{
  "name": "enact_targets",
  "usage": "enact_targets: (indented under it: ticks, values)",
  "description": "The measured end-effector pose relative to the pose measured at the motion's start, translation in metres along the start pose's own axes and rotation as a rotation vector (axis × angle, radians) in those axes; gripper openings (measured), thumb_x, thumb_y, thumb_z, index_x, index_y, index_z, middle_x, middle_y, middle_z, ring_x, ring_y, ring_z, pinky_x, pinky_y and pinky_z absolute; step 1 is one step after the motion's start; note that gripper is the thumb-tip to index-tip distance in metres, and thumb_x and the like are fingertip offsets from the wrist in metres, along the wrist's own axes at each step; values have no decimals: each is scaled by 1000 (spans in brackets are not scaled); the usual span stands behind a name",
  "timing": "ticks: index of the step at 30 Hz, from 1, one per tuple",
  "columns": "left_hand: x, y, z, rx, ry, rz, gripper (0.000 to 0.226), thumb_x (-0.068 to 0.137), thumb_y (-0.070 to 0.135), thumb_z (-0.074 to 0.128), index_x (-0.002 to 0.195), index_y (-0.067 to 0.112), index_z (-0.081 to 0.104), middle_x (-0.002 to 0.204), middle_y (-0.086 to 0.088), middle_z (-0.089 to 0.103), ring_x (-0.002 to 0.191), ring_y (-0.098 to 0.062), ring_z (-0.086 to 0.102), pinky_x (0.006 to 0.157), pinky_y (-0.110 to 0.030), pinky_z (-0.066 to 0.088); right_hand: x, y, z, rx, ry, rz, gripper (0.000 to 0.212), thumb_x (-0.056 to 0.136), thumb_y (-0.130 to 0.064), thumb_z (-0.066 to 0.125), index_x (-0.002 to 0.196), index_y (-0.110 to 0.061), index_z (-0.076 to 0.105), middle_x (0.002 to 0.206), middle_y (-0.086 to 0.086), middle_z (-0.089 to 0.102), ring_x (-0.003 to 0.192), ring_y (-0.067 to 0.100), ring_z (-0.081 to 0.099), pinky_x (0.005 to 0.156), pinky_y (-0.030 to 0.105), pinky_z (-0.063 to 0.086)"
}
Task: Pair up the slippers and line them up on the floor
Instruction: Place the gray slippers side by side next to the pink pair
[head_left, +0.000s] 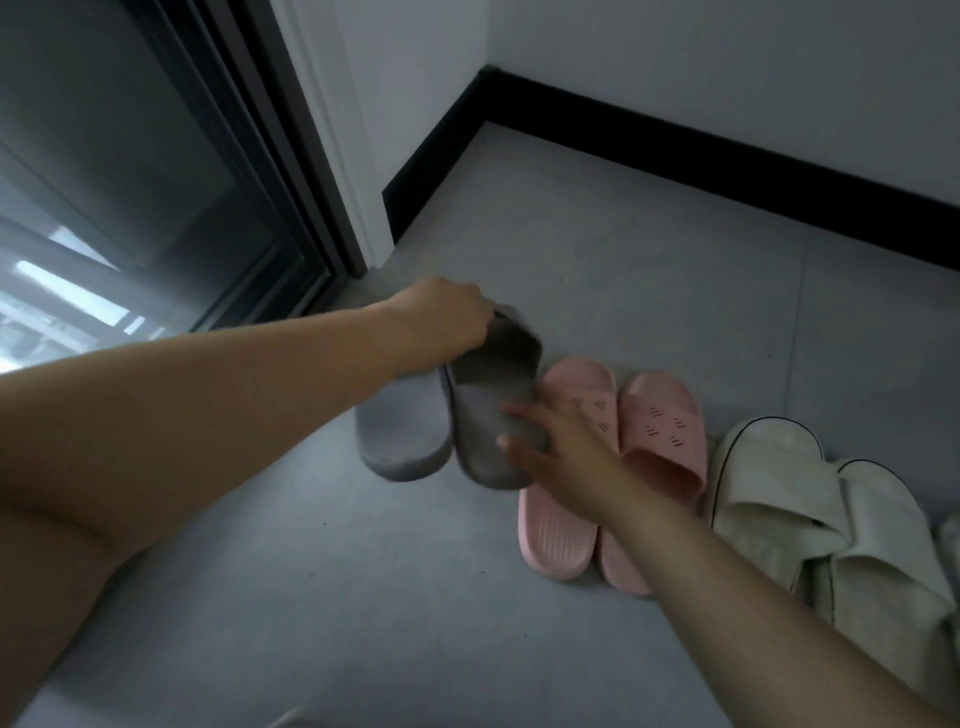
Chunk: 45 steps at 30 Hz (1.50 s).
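Head view: my left hand (441, 317) grips the toe strap of the darker grey slipper (493, 405), and my right hand (556, 447), fingers spread wide, presses its heel. Its mate, the lighter grey slipper (402, 431), lies touching it on the floor (623, 270), toward the door-frame corner. The pink pair (613, 467) and white pair (810, 519) sit beside it along the row. I judge this is the last pairing; next I'd square the heel level with its mate.
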<state>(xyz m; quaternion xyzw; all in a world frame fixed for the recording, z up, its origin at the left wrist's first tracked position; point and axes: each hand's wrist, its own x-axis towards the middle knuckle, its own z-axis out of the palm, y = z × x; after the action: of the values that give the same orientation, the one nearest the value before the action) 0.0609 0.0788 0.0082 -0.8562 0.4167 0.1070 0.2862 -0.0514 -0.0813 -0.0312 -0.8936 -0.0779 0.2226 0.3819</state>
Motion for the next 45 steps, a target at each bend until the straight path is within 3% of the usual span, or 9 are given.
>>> enact_targets:
  ticks: [6, 11, 14, 19, 24, 27, 32, 36, 45]
  values:
    - [-25, 31, 47, -26, -262, 214, 27, 90, 3, 49, 115, 5, 59, 136, -6, 41, 127, -28, 34, 94, -39, 49, -17, 11, 65, -11, -308, 121, 63, 95, -32, 47, 149, -25, 16, 160, 5, -7, 148, 18, 2, 117, 26, 8]
    - [-29, 19, 64, -7, -275, 323, 28, 92, 9, 46, 118, 7, 58, 138, -3, 38, 129, -25, 29, 98, -36, 46, -15, 11, 87, -45, -213, 174, 60, 92, -25, 47, 148, -29, 23, 158, 16, -8, 147, 29, -1, 120, 31, 8]
    - [-36, 7, 85, 25, 25, 387, 33, 78, 14, 68, 110, 15, 65, 128, 1, 54, 120, -21, 48, 90, -32, 52, -7, 12, 95, -15, -171, 240, 58, 93, -28, 47, 147, -28, 26, 158, 13, -7, 146, 27, 11, 119, 29, 11]
    - [-50, -3, 111, -160, 348, -157, 74, 45, 22, 80, 112, 15, 49, 105, -12, 64, 78, -29, 70, 67, -33, 58, -4, 5, 105, -23, -200, 248, 59, 94, -27, 44, 148, -27, 22, 160, 6, -9, 147, 23, 11, 117, 31, 14]
    - [-54, -24, 117, -571, -251, -779, 76, 83, 55, 52, 143, 16, 26, 140, -17, 39, 122, -37, 47, 94, -45, 46, 8, 1, 111, 11, -152, 239, 54, 92, -25, 47, 144, -17, 33, 159, 2, -15, 139, 22, 30, 116, 27, 19]
    - [-51, -30, 121, -615, -451, -704, 65, 95, 45, 39, 147, 10, 20, 145, -21, 37, 128, -36, 45, 103, -42, 40, 12, 2, 112, 48, -153, 235, 54, 91, -22, 49, 142, -14, 37, 159, 1, -13, 138, 22, 32, 116, 24, 19]
    - [-42, -36, 138, -849, -184, -867, 54, 100, 39, 27, 136, 2, 44, 134, -23, 50, 125, -38, 46, 106, -42, 35, 11, 9, 112, 120, -128, 217, 50, 91, -17, 49, 141, -14, 40, 160, 0, -7, 142, 17, 23, 108, 10, 9]
    - [-37, -40, 138, -895, -149, -837, 51, 99, 26, 33, 149, 26, 21, 150, -18, 31, 134, -36, 38, 111, -39, 33, 12, 14, 109, 252, -67, 250, 45, 90, -12, 50, 134, -21, 47, 159, -4, -2, 142, 19, 27, 102, 16, 30]
    - [-50, -55, 155, -775, -198, -770, 74, 92, 6, 39, 147, 42, 6, 148, -16, 34, 128, -36, 44, 101, -38, 42, 38, 7, 101, 321, -131, 255, 73, 89, -16, 50, 150, -21, 10, 158, -14, -9, 116, 9, 40, 112, 31, 32]
